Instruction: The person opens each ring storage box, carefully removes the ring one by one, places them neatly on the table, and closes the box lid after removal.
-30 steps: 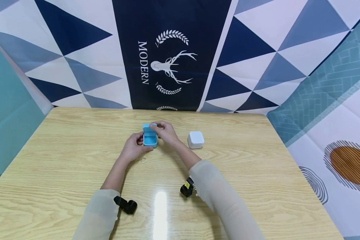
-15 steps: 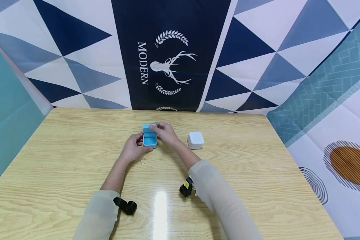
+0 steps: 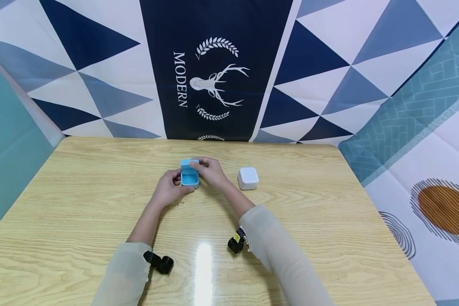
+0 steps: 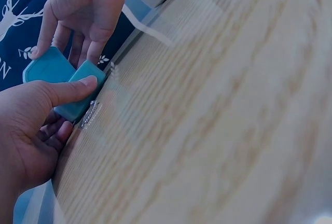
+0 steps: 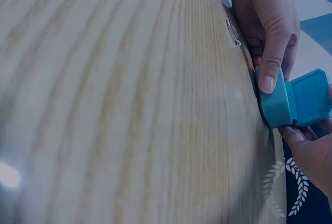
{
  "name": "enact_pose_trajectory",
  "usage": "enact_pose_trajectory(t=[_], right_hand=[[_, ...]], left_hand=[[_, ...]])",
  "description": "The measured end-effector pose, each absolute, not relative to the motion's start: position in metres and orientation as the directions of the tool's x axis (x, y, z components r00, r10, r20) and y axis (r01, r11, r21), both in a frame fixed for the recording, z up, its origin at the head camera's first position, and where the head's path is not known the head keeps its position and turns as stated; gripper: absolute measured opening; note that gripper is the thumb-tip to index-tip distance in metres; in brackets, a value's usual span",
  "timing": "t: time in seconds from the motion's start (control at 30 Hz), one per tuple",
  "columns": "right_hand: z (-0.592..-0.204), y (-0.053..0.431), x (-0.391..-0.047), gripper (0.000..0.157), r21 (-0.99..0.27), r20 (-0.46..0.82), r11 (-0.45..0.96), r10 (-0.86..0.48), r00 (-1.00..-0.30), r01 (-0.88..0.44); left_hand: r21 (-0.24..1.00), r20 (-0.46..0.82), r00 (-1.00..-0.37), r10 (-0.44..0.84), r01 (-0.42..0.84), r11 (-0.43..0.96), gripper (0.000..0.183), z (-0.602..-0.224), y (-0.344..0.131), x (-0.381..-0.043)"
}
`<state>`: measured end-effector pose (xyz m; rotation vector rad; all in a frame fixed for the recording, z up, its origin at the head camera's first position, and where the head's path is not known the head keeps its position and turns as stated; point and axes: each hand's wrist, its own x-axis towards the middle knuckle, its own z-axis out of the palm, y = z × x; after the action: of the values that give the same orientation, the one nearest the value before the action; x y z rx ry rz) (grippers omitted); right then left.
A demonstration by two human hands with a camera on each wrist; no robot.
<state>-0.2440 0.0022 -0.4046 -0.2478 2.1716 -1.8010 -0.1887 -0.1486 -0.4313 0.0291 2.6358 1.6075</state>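
Observation:
A small turquoise ring box (image 3: 190, 177) stands on the table with its lid (image 3: 185, 163) raised; its inside looks bare. My left hand (image 3: 168, 189) grips the box's base from the left, thumb across the front, as the left wrist view also shows on the turquoise base (image 4: 78, 99). From the right, my right hand (image 3: 211, 171) pinches the lid, thumb on its inner face and fingers behind. A thin ring (image 3: 181, 205) lies on the table just in front of the left hand. In the right wrist view the ring (image 5: 233, 32) shows bright stones.
A white rounded box (image 3: 248, 178), lid down, stands to the right of my right hand. The wooden table (image 3: 309, 221) reaches back to a patterned cloth backdrop (image 3: 214, 76). Black wrist cameras (image 3: 159, 262) are strapped to both forearms.
The lid tips slightly forward and down under my right hand. My left hand keeps its hold on the base; the ring and the white box stay put while the view shifts a little.

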Motion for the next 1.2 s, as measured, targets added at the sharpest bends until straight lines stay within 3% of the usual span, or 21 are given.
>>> enact_pose_trajectory(t=[1.2], right_hand=[[-0.413, 0.002, -0.233, 0.031, -0.978, -0.03, 0.208, -0.273, -0.962, -0.029]], left_hand=[[0.882, -0.053, -0.997, 0.053, -0.022, 0.471, 0.072, -0.434, -0.15, -0.189]])
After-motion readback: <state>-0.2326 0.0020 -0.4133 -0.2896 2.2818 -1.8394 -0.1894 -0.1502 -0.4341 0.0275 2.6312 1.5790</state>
